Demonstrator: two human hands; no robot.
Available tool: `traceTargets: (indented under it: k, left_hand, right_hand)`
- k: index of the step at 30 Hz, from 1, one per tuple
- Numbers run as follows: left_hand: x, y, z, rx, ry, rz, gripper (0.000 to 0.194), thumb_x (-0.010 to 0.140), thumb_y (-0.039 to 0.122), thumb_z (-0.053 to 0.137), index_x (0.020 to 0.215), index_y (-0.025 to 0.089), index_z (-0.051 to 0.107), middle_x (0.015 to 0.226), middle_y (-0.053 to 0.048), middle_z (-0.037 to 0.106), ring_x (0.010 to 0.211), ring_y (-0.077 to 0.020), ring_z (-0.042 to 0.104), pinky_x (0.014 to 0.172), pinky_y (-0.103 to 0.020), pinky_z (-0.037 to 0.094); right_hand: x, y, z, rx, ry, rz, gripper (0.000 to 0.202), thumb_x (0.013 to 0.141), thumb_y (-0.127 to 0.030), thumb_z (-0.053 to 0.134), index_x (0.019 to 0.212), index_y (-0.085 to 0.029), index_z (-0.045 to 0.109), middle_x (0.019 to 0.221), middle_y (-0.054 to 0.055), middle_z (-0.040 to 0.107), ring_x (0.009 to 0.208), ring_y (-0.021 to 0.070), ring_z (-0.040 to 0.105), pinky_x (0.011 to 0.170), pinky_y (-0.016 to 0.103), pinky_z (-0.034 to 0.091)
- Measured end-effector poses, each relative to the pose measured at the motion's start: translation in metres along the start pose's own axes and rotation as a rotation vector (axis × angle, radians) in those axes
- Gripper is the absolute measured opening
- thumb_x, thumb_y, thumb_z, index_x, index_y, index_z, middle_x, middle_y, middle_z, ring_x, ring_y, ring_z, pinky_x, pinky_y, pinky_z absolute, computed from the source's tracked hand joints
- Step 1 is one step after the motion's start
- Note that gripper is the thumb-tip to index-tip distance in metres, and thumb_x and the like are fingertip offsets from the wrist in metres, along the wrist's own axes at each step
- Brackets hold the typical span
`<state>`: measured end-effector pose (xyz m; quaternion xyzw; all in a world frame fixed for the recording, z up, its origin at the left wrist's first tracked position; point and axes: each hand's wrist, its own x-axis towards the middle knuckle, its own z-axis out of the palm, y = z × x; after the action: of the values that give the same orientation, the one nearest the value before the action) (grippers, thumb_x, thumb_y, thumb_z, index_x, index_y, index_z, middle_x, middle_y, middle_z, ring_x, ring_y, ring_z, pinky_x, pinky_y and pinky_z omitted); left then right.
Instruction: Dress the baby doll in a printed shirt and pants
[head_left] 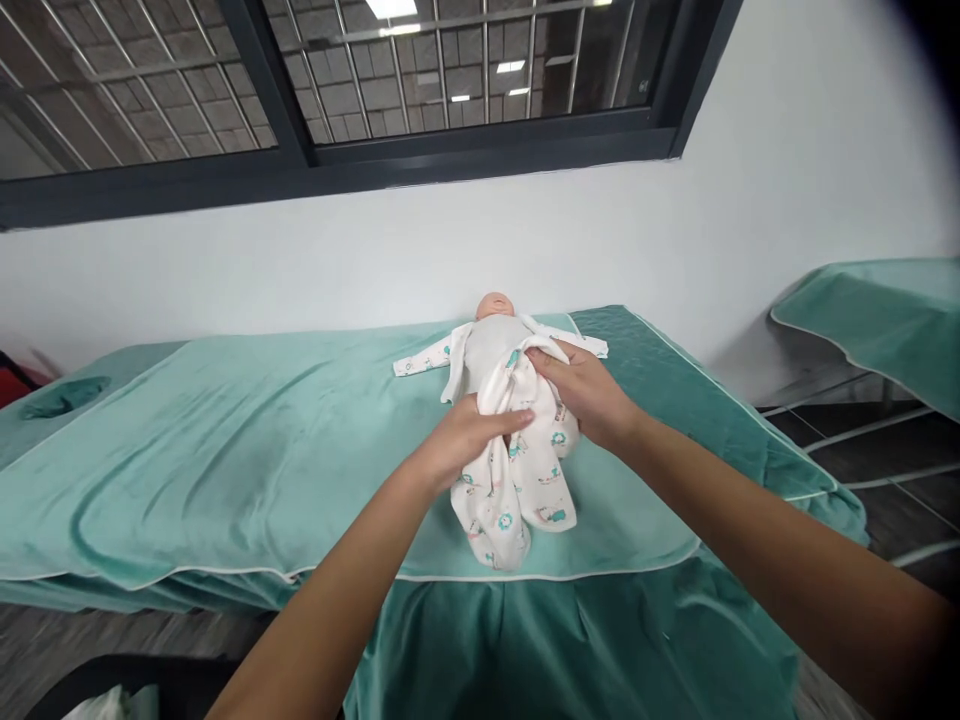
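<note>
A baby doll [496, 304] lies on its back on the bed, head toward the wall, with a patterned white sleeve [424, 359] spread out on each side. Over its lower body I hold white baby pants [551, 480] printed with small green and pink figures. My left hand [471, 438] grips the fabric at the left, thumb on top. At the upper right edge of the cloth, my right hand [589, 392] pinches the fabric near the doll's belly. The pant legs hang toward me on the sheet. The doll's legs are hidden by the cloth.
A light green sheet [225, 440] covers the bed, with a darker green skirt [585, 640] down its front. Behind it stand a white wall and a barred window [450, 70]. Another green-covered surface [885, 310] is at the right. A dark container [172, 680] sits at lower left.
</note>
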<state>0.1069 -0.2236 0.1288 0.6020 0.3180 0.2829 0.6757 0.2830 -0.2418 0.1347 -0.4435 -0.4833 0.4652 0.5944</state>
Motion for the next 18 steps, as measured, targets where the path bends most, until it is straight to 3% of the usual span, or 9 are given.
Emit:
traceTargets:
  k: [3, 8, 10, 12, 16, 18]
  left_hand:
    - [-0.001, -0.002, -0.002, -0.252, 0.078, 0.049, 0.044, 0.075, 0.036, 0.080, 0.111, 0.014, 0.070, 0.095, -0.009, 0.073, 0.083, -0.0219, 0.069, 0.076, -0.032, 0.054]
    - [0.001, -0.011, -0.003, -0.353, 0.101, 0.063, 0.049, 0.077, 0.039, 0.079, 0.117, 0.012, 0.068, 0.093, -0.011, 0.075, 0.079, -0.0246, 0.072, 0.073, -0.034, 0.057]
    - [0.002, -0.016, -0.004, -0.370, 0.086, 0.032, 0.051, 0.078, 0.041, 0.078, 0.118, 0.011, 0.068, 0.093, -0.013, 0.075, 0.078, -0.0258, 0.072, 0.071, -0.035, 0.058]
    - [0.003, -0.022, -0.005, -0.387, 0.051, 0.004, 0.051, 0.079, 0.041, 0.077, 0.118, 0.010, 0.068, 0.096, -0.014, 0.075, 0.079, -0.0264, 0.073, 0.072, -0.035, 0.058]
    - [0.006, -0.032, -0.011, -0.327, -0.060, -0.104, 0.052, 0.074, 0.038, 0.082, 0.116, 0.010, 0.069, 0.099, -0.015, 0.075, 0.082, -0.0247, 0.073, 0.074, -0.032, 0.057]
    - [0.007, -0.035, -0.014, -0.300, -0.111, -0.145, 0.053, 0.070, 0.034, 0.086, 0.114, 0.009, 0.070, 0.099, -0.015, 0.076, 0.083, -0.0245, 0.073, 0.075, -0.031, 0.056]
  right_hand:
    - [-0.003, 0.007, -0.005, 0.005, -0.106, 0.057, 0.040, 0.080, -0.053, 0.074, 0.103, -0.020, 0.070, 0.091, 0.003, 0.070, 0.079, 0.0179, 0.063, 0.067, 0.026, 0.049]
    - [-0.012, 0.011, -0.015, -0.087, -0.550, 0.221, 0.052, 0.078, -0.057, 0.076, 0.109, -0.016, 0.071, 0.098, 0.007, 0.073, 0.087, 0.0214, 0.067, 0.074, 0.028, 0.052]
    - [-0.013, 0.011, -0.017, -0.152, -0.630, 0.266, 0.049, 0.078, -0.053, 0.078, 0.108, -0.016, 0.072, 0.100, 0.007, 0.073, 0.089, 0.0221, 0.068, 0.077, 0.030, 0.053]
    - [-0.010, 0.014, -0.018, -0.160, -0.585, 0.278, 0.044, 0.081, -0.051, 0.075, 0.106, -0.015, 0.072, 0.100, 0.007, 0.073, 0.088, 0.0216, 0.068, 0.076, 0.030, 0.053]
    - [0.000, 0.020, -0.016, 0.064, -0.232, 0.157, 0.039, 0.082, -0.046, 0.075, 0.109, -0.018, 0.069, 0.096, 0.005, 0.073, 0.082, 0.0192, 0.067, 0.074, 0.029, 0.053]
    - [0.003, 0.022, -0.016, 0.172, -0.135, 0.134, 0.041, 0.080, -0.044, 0.076, 0.112, -0.019, 0.067, 0.099, 0.005, 0.073, 0.083, 0.0192, 0.067, 0.075, 0.029, 0.053]
